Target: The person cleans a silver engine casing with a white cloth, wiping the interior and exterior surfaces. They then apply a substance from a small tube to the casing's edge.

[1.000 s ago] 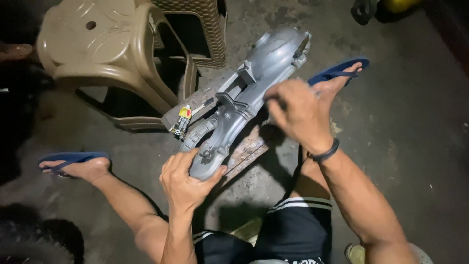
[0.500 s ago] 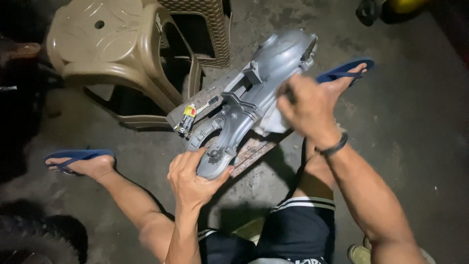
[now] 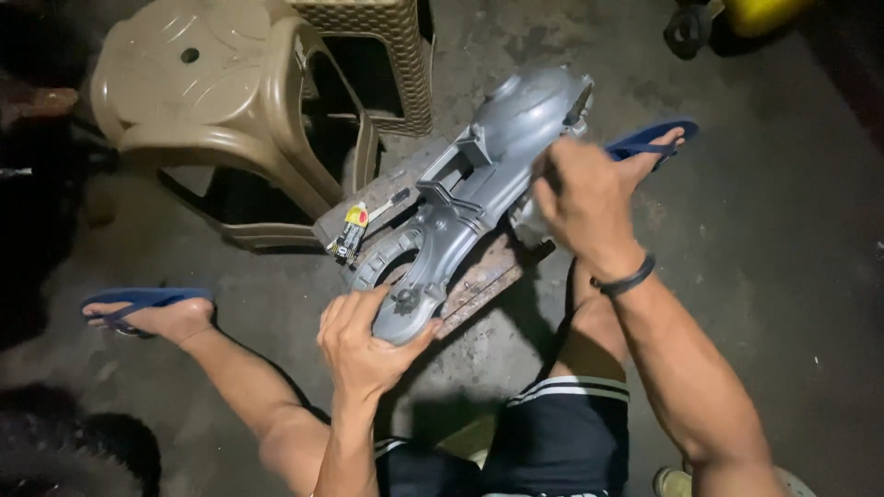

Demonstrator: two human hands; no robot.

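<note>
Head view: both hands, left hand (image 3: 364,345) & right hand (image 3: 585,198), grip grey engine cover (image 3: 470,198) (tilted).

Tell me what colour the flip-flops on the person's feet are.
Blue flip-flops, clearest in the head view.

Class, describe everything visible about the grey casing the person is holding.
The grey casing is a long, contoured part that looks like cast metal, with ribs, a raised block and a rounded far end. It lies slanted over a rusty slab. The left hand grips its near end; the right hand is on its far side.
</note>
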